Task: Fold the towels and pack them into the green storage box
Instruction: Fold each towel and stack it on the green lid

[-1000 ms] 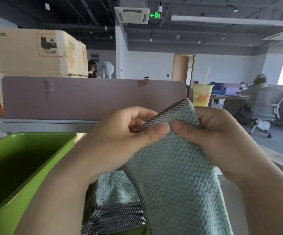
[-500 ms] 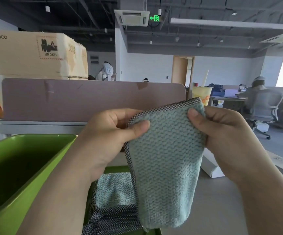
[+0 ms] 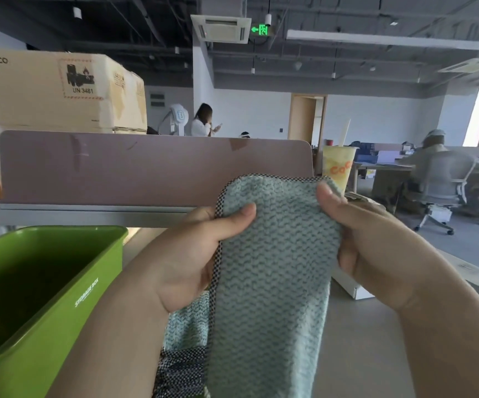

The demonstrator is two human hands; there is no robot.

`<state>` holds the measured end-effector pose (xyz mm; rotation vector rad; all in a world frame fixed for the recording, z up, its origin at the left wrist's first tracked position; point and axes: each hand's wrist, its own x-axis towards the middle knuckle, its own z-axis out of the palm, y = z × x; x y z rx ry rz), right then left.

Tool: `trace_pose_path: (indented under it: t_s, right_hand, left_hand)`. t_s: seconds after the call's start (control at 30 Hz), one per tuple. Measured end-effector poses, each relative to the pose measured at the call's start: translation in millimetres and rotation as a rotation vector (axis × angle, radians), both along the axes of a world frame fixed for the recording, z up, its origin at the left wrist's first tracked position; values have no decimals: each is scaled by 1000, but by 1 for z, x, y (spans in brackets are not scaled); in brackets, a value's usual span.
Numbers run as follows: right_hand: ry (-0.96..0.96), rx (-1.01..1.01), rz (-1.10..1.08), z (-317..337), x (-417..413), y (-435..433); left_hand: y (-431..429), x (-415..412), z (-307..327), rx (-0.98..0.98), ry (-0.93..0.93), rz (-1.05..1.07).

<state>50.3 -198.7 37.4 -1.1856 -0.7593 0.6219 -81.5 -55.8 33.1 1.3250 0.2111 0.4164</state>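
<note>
I hold a pale teal towel (image 3: pixel 272 268) with a black-and-white checked edge up in front of me, folded double and hanging down. My left hand (image 3: pixel 192 254) pinches its top left corner, thumb on the front. My right hand (image 3: pixel 376 245) grips the top right corner. A second teal towel (image 3: pixel 186 326) with the same checked trim lies on the table below my left hand, partly hidden. The green storage box (image 3: pixel 69 305) stands open at the lower left, its inside dark.
A mauve desk divider (image 3: pixel 146 168) runs across behind the towel. Cardboard boxes (image 3: pixel 60 90) stack up at the back left. A yellow drink cup (image 3: pixel 338 165) stands past the divider's right end. A flat white box (image 3: pixel 350 285) lies to the right. People sit at desks beyond.
My hands have moved apart along the towel's top edge, spreading the fold wider. The towel has sunk a little lower in view.
</note>
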Motion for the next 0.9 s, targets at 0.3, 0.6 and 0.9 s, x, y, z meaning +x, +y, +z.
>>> trace_pose_path:
  t_s: [0.3,0.6,0.9]
  right_hand:
    - [-22,-51,144,-2,-2,-1]
    - [41,156,-95,-3,-2,9]
    - [39,154,-76,0,1,3]
  left_hand:
    - [1,7,-1,-11,-87,185]
    - [-3,5,-2,121,-100,159]
    - [-8,5,-1,184,-92,173]
